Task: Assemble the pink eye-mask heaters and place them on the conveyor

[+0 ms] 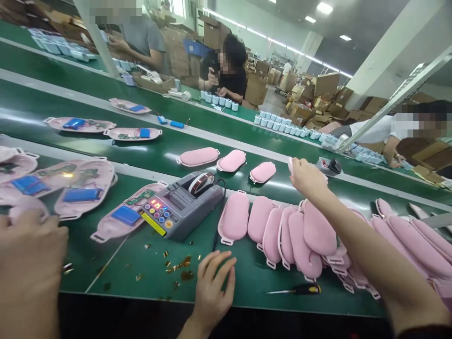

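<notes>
Right hand [306, 179] is stretched out over the far conveyor belt [106, 101], fingers curled shut around a pink shell [291, 165]; only a sliver of the shell shows past the knuckles. It sits just right of three pink shells [231, 160] lying flat in a row on that belt.

Left hand [212, 282] rests palm down on the green table [247, 278], fingers loosely spread, holding nothing. It is just in front of the grey tape dispenser [180, 205], which carries a brown tape roll [201, 182] and lit buttons. Gold tape scraps [178, 266] lie scattered beside the left hand.

Under the right forearm, a stack of pink shells [282, 230] leans in an overlapping row, running on to the right edge. A screwdriver [300, 289] lies near the table's front edge, between the left hand and the stack.

Left of the dispenser: open pink shells with blue battery packs [81, 194] and circuit boards, face up. Another person's hand [31, 245] sits at lower left, touching one of them.

Across the belts, other people work among rows of small white cups [278, 123] and stacked cardboard boxes [325, 84].
</notes>
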`<control>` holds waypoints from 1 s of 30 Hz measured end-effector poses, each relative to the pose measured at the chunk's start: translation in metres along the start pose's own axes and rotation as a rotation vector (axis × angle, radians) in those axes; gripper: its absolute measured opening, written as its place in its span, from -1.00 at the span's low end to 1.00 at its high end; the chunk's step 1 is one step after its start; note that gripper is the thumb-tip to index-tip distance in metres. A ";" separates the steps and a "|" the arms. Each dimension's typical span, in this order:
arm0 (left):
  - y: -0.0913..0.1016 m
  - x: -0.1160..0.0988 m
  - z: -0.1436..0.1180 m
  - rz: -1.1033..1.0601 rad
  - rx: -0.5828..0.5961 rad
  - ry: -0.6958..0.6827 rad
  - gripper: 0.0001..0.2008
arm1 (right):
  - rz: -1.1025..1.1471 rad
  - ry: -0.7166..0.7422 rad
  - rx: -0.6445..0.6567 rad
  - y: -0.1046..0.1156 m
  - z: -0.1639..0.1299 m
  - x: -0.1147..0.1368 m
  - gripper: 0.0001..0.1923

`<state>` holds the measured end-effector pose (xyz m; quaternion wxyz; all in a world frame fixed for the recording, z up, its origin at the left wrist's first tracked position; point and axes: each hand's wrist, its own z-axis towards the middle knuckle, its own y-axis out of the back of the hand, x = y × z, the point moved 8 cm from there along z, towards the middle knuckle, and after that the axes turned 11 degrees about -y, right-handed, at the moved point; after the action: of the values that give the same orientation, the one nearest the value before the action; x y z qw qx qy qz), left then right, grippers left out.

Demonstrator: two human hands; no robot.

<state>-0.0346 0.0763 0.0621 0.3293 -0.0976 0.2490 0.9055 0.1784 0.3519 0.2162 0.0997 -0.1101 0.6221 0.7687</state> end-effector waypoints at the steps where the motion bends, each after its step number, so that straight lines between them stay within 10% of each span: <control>1: -0.006 0.002 -0.003 0.002 0.027 0.004 -0.74 | -0.039 -0.007 0.061 -0.014 0.030 0.013 -0.62; 5: -0.014 0.002 -0.013 -0.030 0.053 0.033 -0.74 | -0.149 0.047 0.241 -0.079 0.088 0.064 -0.57; 11: -0.017 0.005 -0.016 -0.087 0.062 0.078 -0.73 | -0.170 0.370 0.338 -0.128 0.092 0.125 -0.41; 16: -0.021 0.005 -0.011 -0.114 0.100 0.081 -0.74 | -0.095 0.543 0.394 -0.111 0.093 0.153 -0.49; 20: -0.016 0.008 -0.004 -0.156 0.078 0.069 -0.72 | 0.009 0.465 0.305 -0.058 0.086 0.151 -0.33; 26: 0.002 -0.013 -0.007 -0.383 -0.041 0.125 -0.26 | 0.543 0.431 0.036 0.052 -0.066 0.103 0.24; 30: 0.019 -0.054 -0.023 -0.517 -0.075 0.158 0.07 | 0.906 0.345 0.215 0.026 -0.209 0.076 0.27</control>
<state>-0.0053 0.0224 0.0678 0.5255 -0.2402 0.2072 0.7895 0.1071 0.1430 0.1764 -0.3382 0.0566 0.6905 0.6369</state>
